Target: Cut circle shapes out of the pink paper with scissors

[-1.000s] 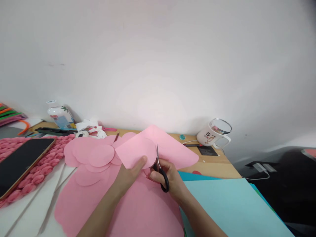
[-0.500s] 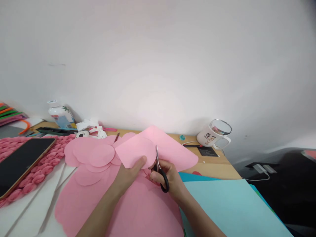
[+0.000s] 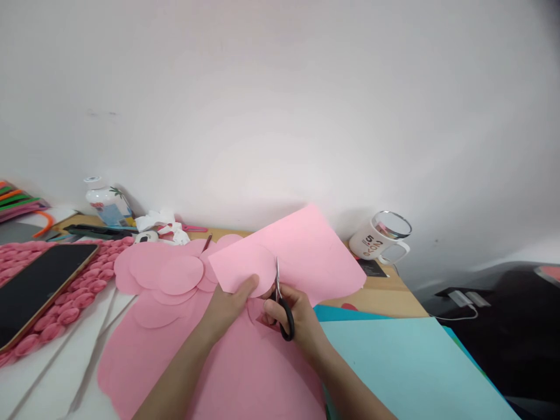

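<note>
My left hand (image 3: 231, 306) pinches the lower edge of a light pink paper sheet (image 3: 301, 248), thumb on top and the fingers hidden beneath. A faint round outline shows on the sheet near that thumb. Black-handled scissors (image 3: 286, 318) are gripped in my right hand (image 3: 301, 321), their blades pointing up across the paper at the right side of the outline. Below both hands lies a large pink paper piece (image 3: 254, 373). Several cut pink ovals (image 3: 181, 274) overlap to the left.
A white mug (image 3: 378, 236) stands at the back right, and light blue sheets (image 3: 406, 361) lie at the right. On the left a phone (image 3: 44, 286) rests on a pink braided mat (image 3: 70, 317). A white bottle (image 3: 109, 201) and crumpled tissue (image 3: 161, 226) are near the wall.
The pink sheet has turned; its far corner has swung right and up and now covers the small teal disc. Both hands stay nearly in place, scissors still at the paper.
</note>
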The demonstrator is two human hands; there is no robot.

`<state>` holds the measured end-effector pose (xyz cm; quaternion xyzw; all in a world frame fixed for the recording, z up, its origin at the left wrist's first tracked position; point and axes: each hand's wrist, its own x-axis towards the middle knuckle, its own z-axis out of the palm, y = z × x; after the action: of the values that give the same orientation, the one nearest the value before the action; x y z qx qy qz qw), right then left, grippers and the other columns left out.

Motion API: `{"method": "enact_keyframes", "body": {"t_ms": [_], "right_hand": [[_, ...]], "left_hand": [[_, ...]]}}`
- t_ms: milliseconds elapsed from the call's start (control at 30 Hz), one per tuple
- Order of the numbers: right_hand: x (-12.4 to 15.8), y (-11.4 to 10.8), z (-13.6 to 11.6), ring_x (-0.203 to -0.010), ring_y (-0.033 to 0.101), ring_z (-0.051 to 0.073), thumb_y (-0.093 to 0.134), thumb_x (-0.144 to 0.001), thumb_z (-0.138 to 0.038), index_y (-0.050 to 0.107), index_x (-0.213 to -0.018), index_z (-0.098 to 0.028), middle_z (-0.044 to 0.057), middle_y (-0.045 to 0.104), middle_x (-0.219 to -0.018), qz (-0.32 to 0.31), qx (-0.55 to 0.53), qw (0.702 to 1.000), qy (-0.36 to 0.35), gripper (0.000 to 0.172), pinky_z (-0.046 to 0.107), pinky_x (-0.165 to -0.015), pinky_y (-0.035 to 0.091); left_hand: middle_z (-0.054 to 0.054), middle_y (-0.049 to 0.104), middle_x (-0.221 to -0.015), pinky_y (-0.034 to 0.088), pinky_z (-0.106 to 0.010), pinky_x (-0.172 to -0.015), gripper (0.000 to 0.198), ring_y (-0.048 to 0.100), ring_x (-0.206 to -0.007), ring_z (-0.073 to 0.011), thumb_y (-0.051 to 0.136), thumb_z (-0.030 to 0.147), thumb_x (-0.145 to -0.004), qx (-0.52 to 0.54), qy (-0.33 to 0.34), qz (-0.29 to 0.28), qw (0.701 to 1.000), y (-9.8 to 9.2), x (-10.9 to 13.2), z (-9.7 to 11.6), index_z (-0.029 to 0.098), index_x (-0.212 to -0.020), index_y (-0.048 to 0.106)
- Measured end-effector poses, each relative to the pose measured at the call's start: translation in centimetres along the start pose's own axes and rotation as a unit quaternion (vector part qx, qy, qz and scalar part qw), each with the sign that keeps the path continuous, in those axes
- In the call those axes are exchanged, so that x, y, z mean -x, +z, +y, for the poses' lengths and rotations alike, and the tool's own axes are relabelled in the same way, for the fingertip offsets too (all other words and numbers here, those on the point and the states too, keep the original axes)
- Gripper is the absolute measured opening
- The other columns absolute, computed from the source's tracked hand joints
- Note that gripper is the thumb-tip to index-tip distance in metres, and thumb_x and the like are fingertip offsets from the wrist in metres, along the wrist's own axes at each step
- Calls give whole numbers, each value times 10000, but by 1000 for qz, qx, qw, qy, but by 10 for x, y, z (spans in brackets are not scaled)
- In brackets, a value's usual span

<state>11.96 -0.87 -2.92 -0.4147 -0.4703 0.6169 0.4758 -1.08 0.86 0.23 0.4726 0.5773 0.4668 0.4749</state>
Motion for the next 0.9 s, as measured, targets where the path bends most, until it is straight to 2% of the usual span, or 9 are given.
{"method": "enact_keyframes", "body": {"t_ms": [167, 300, 467, 633, 900], "right_hand": [[-1, -2, -1, -483, 367, 86, 632, -673, -273, 535, -626, -159, -56, 435, -493, -8, 7, 1000, -16, 156, 241, -502, 366], [-1, -3, -2, -452, 354, 77, 629, -677, -267, 532, -643, -155, -59, 438, -479, -10, 16, 1000, -21, 152, 226, -457, 310], [-1, -3, -2, -419, 326, 64, 622, -692, -267, 518, -646, -157, -70, 414, -456, -19, 14, 999, -23, 158, 216, -426, 260], [0, -2, -4, -388, 316, 58, 607, -707, -271, 492, -637, -164, -73, 414, -440, -32, 22, 999, -32, 172, 212, -403, 235], [0, -3, -4, -379, 322, 55, 618, -675, -230, 503, -646, -162, -78, 420, -431, -35, 14, 999, -34, 137, 202, -387, 223]], "left_hand": [[-103, 695, -924, 471, -336, -863, 192, 603, -981, -249, 576, 314, -716, -4, 4, -9, 1000, -1, 0, 0, 155, -806, 637], [-101, 693, -944, 461, -350, -881, 286, 598, -995, -250, 584, 331, -710, 12, 20, 4, 1000, -1, -2, -4, 156, -931, 630], [-101, 660, -1067, 438, -348, -921, 345, 570, -1054, -236, 571, 301, -738, 3, 15, -12, 1000, -1, -2, -2, 157, -1050, 595], [-89, 627, -1147, 445, -300, -917, 325, 554, -1088, -211, 583, 311, -758, 21, 14, 27, 999, 3, 1, 2, 162, -1047, 596], [-96, 663, -1069, 500, -302, -831, 334, 603, -1005, -224, 606, 315, -741, 20, -1, 43, 999, 3, 2, 1, 156, -1034, 598]]}}
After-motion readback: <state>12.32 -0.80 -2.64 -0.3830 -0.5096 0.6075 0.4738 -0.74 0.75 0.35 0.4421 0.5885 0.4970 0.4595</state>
